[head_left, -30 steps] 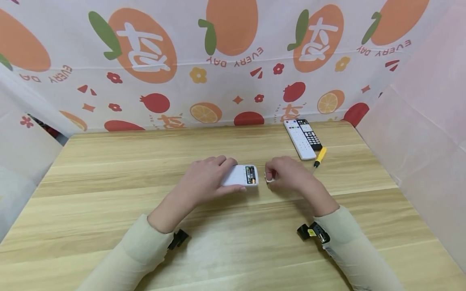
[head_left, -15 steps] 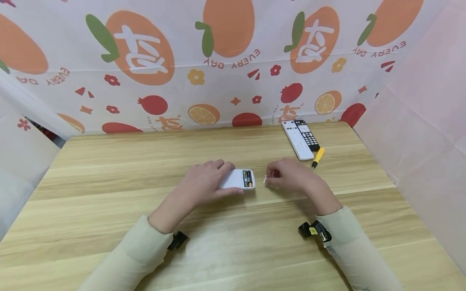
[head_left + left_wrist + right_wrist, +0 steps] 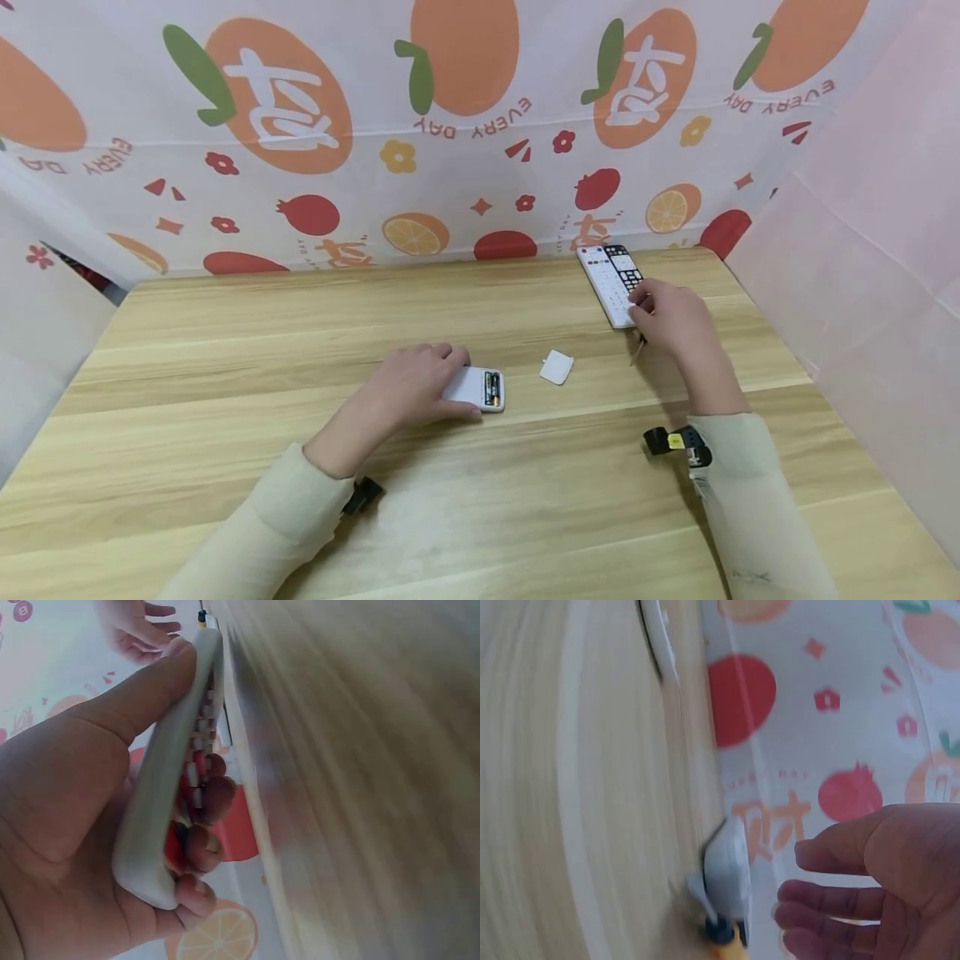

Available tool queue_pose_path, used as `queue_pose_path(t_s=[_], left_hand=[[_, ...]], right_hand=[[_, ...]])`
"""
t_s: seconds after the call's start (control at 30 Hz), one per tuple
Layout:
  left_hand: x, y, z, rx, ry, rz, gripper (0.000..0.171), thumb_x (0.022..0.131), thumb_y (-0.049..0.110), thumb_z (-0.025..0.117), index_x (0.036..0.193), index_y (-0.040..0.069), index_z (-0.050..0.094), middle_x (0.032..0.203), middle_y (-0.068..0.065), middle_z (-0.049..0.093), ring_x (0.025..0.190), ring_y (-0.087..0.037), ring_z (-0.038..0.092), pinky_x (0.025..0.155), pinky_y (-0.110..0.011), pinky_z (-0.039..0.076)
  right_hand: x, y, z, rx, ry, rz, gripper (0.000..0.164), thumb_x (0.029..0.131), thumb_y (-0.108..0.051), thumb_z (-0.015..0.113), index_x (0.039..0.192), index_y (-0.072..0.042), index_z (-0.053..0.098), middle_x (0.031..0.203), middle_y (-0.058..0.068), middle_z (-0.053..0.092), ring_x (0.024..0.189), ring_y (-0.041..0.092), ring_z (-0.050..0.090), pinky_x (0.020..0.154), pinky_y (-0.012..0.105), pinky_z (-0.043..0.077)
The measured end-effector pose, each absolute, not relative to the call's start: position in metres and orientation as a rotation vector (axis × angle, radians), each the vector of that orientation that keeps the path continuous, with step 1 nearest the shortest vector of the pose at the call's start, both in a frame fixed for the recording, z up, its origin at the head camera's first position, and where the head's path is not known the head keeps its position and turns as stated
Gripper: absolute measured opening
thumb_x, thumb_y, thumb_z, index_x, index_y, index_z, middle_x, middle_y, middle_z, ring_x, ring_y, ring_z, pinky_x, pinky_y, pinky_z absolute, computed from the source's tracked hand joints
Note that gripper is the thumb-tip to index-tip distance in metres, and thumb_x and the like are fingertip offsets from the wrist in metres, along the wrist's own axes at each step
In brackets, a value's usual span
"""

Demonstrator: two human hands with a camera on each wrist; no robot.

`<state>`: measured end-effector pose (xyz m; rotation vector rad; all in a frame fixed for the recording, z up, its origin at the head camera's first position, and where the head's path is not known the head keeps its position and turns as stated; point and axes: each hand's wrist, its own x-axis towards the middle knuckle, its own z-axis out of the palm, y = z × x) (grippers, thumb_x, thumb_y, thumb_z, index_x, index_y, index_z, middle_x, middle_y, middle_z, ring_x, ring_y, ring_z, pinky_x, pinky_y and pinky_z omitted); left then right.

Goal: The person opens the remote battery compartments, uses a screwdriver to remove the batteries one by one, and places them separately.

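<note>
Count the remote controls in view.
3: a white rounded plastic remote in the left grip; a long white remote, back right on the wooden table; a black plastic remote alongside, partly hidden behind the right grip.

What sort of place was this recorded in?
Probably a makeshift indoor recording booth: a wood-grain table, a fruit-print cloth hanging right behind it like a backdrop, and a black wrist camera at the person's right cuff.

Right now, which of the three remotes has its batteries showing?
The held remote, in the left hand; the other white remote and the black remote lie face up.
</note>
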<state>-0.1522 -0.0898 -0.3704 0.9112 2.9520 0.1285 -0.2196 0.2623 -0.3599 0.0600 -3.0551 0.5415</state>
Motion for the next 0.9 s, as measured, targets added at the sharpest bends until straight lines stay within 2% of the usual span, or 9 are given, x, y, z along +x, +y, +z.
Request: queue_pose_path(t_s=[0.33, 0.47, 0.6, 0.8, 0.9], left_hand=[[-0.151, -0.093, -0.373, 0.846, 2.904, 0.171, 0.066, 0.069, 0.067, 0.063, 0.114, 0.02, 0.054, 0.098, 0.0, 0.053, 0.078, -0.016, 0.049, 0.059, -0.032, 0.04], [-0.151, -0.093, -0.372, 0.838, 2.913, 0.161, 0.068, 0.068, 0.067, 0.064, 0.115, 0.019, 0.056, 0.101, -0.001, 0.05, 0.085, -0.019, 0.046, 0.066, -0.038, 0.041], [-0.152, -0.092, -0.372, 0.844, 2.922, 0.135, 0.068, 0.068, 0.067, 0.064, 0.116, 0.02, 0.056, 0.104, -0.002, 0.05, 0.09, -0.021, 0.046, 0.073, -0.042, 0.041], [-0.153, -0.092, -0.375, 0.844, 2.926, 0.14, 0.068, 0.067, 0.067, 0.064, 0.116, 0.021, 0.056, 0.105, -0.002, 0.05, 0.09, -0.02, 0.045, 0.071, -0.04, 0.042], [-0.153, -0.091, -0.376, 0.845, 2.918, 0.146, 0.067, 0.067, 0.067, 0.065, 0.117, 0.023, 0.055, 0.105, -0.001, 0.049, 0.09, -0.02, 0.045, 0.071, -0.041, 0.042]], right_hand=[[-0.229, 0.29, -0.369, -0.108, -3.168, 0.623, 0.022, 0.09, -0.026, 0.052, 0.103, -0.009, 0.058, 0.098, 0.017, 0.059, 0.085, 0.032, 0.052, 0.068, 0.041, 0.041], [-0.231, 0.293, -0.374, -0.098, -3.198, 0.61, 0.023, 0.09, -0.027, 0.053, 0.103, -0.01, 0.059, 0.098, 0.018, 0.059, 0.085, 0.032, 0.052, 0.069, 0.042, 0.04], [-0.231, 0.295, -0.378, -0.097, -3.203, 0.589, 0.022, 0.09, -0.029, 0.052, 0.1, -0.01, 0.058, 0.094, 0.016, 0.058, 0.082, 0.031, 0.051, 0.067, 0.04, 0.039], [-0.231, 0.299, -0.382, -0.136, -3.194, 0.601, 0.024, 0.085, -0.033, 0.059, 0.09, -0.01, 0.054, 0.08, 0.011, 0.055, 0.075, 0.028, 0.049, 0.06, 0.035, 0.035], [-0.231, 0.301, -0.384, -0.153, -3.203, 0.62, 0.024, 0.082, -0.029, 0.063, 0.091, -0.009, 0.053, 0.08, 0.011, 0.056, 0.075, 0.028, 0.05, 0.06, 0.035, 0.036]])
